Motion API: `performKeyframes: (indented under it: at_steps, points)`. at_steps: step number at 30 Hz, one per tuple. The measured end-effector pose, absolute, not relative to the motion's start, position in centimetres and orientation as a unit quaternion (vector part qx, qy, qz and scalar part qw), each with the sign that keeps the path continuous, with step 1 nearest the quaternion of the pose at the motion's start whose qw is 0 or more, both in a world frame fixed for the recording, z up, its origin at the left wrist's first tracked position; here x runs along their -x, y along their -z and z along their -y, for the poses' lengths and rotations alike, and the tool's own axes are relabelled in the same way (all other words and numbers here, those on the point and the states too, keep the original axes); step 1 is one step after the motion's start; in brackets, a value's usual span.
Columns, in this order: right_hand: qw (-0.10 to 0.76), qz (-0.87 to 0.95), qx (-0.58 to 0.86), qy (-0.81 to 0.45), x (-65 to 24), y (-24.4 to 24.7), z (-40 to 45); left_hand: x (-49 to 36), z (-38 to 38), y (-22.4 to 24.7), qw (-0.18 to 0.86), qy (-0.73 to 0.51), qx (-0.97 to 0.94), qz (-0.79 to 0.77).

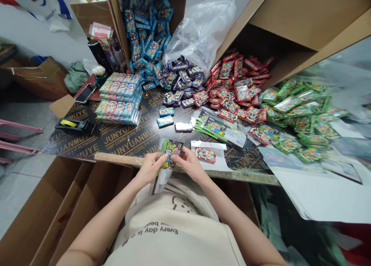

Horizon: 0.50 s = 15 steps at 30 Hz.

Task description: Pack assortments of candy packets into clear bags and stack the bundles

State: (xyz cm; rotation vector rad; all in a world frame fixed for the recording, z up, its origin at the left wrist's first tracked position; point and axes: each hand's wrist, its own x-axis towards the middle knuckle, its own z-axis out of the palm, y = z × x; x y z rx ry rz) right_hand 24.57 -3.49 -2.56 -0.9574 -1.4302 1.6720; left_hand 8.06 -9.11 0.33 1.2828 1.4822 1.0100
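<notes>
Both my hands hold a clear plastic bag with a green and black printed card [168,148] at the table's front edge, before my body. My left hand [151,166] pinches its left side. My right hand [189,162] grips the upper right side, fingers partly behind it. The lower end of the bag hangs over my apron. Just right of my right hand lies a red candy packet [205,154] on white paper [222,158]. Beyond the hands are two blue packets [165,121] and a whitish packet [183,127]. Similar flat printed bags [222,129] lie stacked behind.
Loose packets spill in blue [150,46], purple [182,78], red [236,84] and green [307,115] heaps along the back. Filled packs [118,98] are stacked left, near a tape dispenser [75,126] and phone [85,93]. Cardboard boxes [69,208] stand below the table.
</notes>
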Motion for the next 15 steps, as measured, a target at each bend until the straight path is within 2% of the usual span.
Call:
performKeyframes:
  at_steps: [3, 5, 9, 11, 15]
  points:
    - [0.399, 0.535, 0.412, -0.621, -24.3, 2.1, 3.6, -8.0, 9.0, -0.7, 0.388, -0.376, -0.565, -0.624]
    - [0.398, 0.536, 0.421, -0.614, -24.4, 1.6, 3.7, -7.6, 8.8, -0.6, 0.394, -0.38, -0.557, -0.624]
    - [0.293, 0.523, 0.32, -0.733, -24.7, 1.2, 4.1, -6.7, 8.2, 0.1, 0.458, -0.49, -0.447, -0.592]
    - [0.259, 0.531, 0.292, -0.753, -24.8, 1.4, 4.2, -6.5, 7.9, 0.4, 0.468, -0.532, -0.416, -0.57]
    - [0.332, 0.554, 0.34, -0.684, -24.9, 1.4, 2.8, -6.6, 7.3, 0.7, 0.419, -0.511, -0.474, -0.583]
